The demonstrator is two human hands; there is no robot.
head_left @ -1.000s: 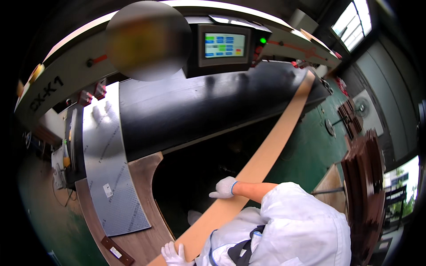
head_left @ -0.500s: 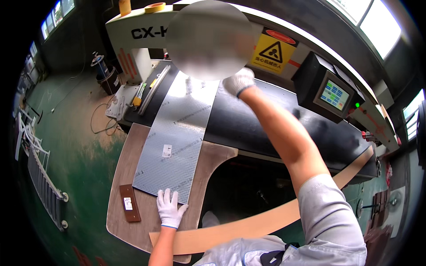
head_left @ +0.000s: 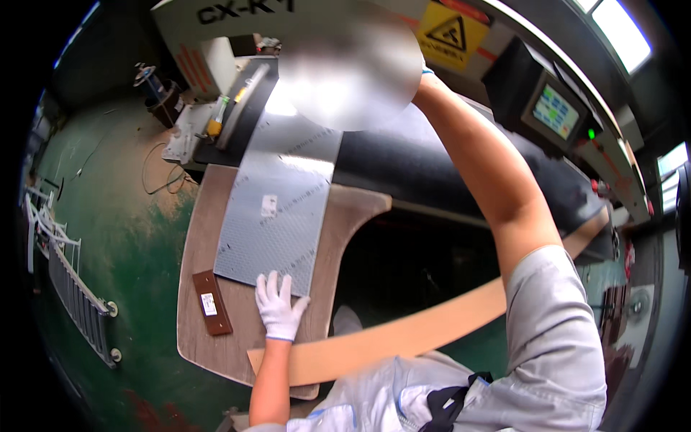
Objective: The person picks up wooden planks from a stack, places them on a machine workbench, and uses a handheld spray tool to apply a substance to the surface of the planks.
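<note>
My left hand [head_left: 279, 306], in a white glove, lies with its fingers spread on the near edge of a long silvery panel [head_left: 288, 209]. The panel has a patterned surface and a small white label. It runs from a grey-brown board [head_left: 198, 245] onto a black machine bed [head_left: 403, 155]. My right arm stretches far forward over the bed. A round blur covers my right hand and the panel's far end; only a bit of blue cuff [head_left: 427, 70] shows, so its fingers are hidden. Left of my left hand lies a brown plate [head_left: 212, 302] with a white label.
A curved tan strip [head_left: 403, 342] crosses in front of my body. To the right, a control box with a lit screen [head_left: 554, 111] hangs below the machine's beam, near a yellow warning sign [head_left: 450, 34]. Tools [head_left: 217, 119] lie at the bed's left; a ladder [head_left: 79, 302] is farther left.
The view has shifted, so the panel and board sit higher in it. My right glove, partly seen before, has passed behind the blur. My left hand stays on the panel's near edge.
</note>
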